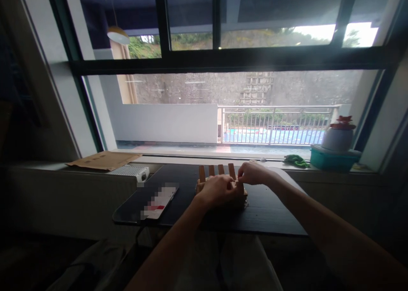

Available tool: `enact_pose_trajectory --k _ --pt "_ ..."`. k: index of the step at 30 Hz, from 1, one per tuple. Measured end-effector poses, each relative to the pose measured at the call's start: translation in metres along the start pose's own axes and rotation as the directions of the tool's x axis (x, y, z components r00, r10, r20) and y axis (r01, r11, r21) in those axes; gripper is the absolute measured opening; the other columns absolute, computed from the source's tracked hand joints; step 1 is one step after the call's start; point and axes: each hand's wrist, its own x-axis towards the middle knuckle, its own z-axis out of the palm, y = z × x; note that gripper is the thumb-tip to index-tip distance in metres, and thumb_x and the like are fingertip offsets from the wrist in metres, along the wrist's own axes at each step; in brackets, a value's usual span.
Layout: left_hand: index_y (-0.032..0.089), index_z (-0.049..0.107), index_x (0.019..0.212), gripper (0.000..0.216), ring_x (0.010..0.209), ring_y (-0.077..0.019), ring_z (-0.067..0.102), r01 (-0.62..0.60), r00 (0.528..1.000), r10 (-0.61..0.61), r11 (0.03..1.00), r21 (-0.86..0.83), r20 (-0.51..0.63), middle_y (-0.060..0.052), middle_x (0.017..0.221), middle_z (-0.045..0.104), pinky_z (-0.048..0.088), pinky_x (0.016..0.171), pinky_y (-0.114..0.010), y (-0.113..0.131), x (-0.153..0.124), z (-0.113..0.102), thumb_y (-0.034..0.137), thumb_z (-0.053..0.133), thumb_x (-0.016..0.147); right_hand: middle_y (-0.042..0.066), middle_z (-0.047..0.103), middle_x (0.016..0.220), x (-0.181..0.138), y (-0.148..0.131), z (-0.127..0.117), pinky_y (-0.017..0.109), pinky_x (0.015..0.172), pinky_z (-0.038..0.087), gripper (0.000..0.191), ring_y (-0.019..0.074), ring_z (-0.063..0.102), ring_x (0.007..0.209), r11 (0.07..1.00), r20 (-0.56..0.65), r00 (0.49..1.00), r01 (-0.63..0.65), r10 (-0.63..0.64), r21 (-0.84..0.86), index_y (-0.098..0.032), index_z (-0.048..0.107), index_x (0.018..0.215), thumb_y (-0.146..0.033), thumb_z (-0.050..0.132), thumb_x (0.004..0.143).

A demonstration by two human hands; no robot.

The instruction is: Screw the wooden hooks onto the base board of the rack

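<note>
A brown box-like structure [238, 201], perhaps of cardboard or wood, sits on the dark table in front of me. Several upright slats [221, 169] stand in a row along its far side. My left hand [217, 188] curls over the near top of the structure, fingers bent against it, and covers much of its left part. From the right, my right hand [253, 172] reaches to the structure's right end, beside the rightmost slat. Its fingertips are pinched together close to my left fingertips. Whatever is between them is too small to make out.
On the dark table [274, 212], a phone-like flat item [161, 201], partly blurred, lies left. Beyond are a brown envelope [103, 160] and a white ridged device [130, 172]. A green cloth [296, 161], a teal box [333, 158] and a white container [338, 138] line the windowsill.
</note>
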Motion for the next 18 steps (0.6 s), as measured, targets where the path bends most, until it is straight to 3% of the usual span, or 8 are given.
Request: enact_pose_trajectory --k 1,4,7,10,13,16,18 --pt "0.017 0.056 0.116 0.038 0.093 -0.0222 0.061 0.0 1.0 0.0 1.0 0.001 -0.007 -0.007 0.104 0.063 0.048 0.082 -0.042 -0.004 -0.008 0.006 0.043 0.057 0.087 0.006 0.061 0.109 0.001 0.0 -0.002 0.037 0.076 0.052 0.029 0.0179 0.06 0.09 1.0 0.029 0.999 0.015 -0.015 0.003 -0.015 0.059 0.109 -0.036 0.054 0.089" --pt "0.025 0.06 0.105 0.023 0.086 -0.0209 0.063 -0.05 0.999 0.05 0.999 -0.015 -0.018 -0.001 0.093 0.067 0.048 0.079 -0.036 -0.01 -0.024 0.015 0.033 0.058 0.083 0.004 0.064 0.094 -0.011 -0.002 -0.008 0.032 0.069 0.052 0.023 0.0142 0.061 0.078 0.997 0.106 0.991 0.08 -0.082 0.023 -0.014 0.062 0.101 -0.033 0.057 0.088" --pt "0.03 0.062 0.092 0.013 0.085 -0.018 0.062 -0.139 0.99 0.138 0.99 -0.028 -0.017 0.004 0.087 0.067 0.042 0.09 -0.036 -0.012 -0.038 0.01 0.027 0.058 0.08 -0.002 0.068 0.086 -0.037 -0.005 -0.015 0.022 0.062 0.045 0.024 0.0107 0.06 0.07 0.983 0.09 0.98 0.175 -0.18 0.06 -0.021 0.068 0.097 -0.016 0.062 0.075" --pt "0.032 0.062 0.102 0.025 0.109 -0.0213 0.054 -0.144 0.988 0.142 0.99 -0.015 -0.065 0.001 0.105 0.064 0.024 0.107 -0.046 -0.018 -0.059 0.003 0.02 0.053 0.082 -0.003 0.068 0.079 -0.06 -0.009 -0.02 0.023 0.057 0.038 0.027 0.0114 0.057 0.065 0.977 0.0 0.977 0.211 -0.211 0.031 -0.025 0.071 0.092 -0.015 0.057 0.071" --pt "0.031 0.059 0.113 0.041 0.131 -0.0267 0.034 -0.067 0.99 0.066 0.998 -0.001 -0.128 -0.005 0.133 0.048 0.009 0.11 -0.055 -0.022 -0.08 0.004 0.01 0.046 0.079 -0.004 0.066 0.066 -0.068 -0.016 -0.021 0.024 0.055 0.034 0.026 0.0114 0.053 0.059 0.969 -0.008 0.969 0.248 -0.248 -0.001 -0.027 0.073 0.082 -0.014 0.054 0.069" --pt "0.029 0.046 0.129 0.058 0.137 -0.0326 0.022 -0.009 0.978 -0.014 0.994 -0.108 -0.209 -0.008 0.147 0.031 0.013 0.111 -0.057 -0.019 -0.091 0.019 0.022 0.06 0.073 -0.006 0.066 0.067 -0.061 -0.025 -0.02 0.022 0.054 0.033 0.029 0.0099 0.053 0.058 0.956 0.008 0.956 0.294 -0.294 -0.003 -0.029 0.073 0.084 -0.014 0.055 0.067" --pt "0.027 0.047 0.126 0.06 0.136 -0.0356 0.023 -0.018 0.944 -0.06 0.973 -0.232 -0.324 -0.01 0.147 0.03 0.021 0.109 -0.056 -0.016 -0.092 0.036 0.031 0.067 0.071 -0.005 0.065 0.068 -0.052 -0.03 -0.02 0.022 0.052 0.032 0.029 0.0097 0.051 0.058 0.951 0.01 0.951 0.309 -0.309 -0.008 -0.028 0.073 0.084 -0.015 0.054 0.068"
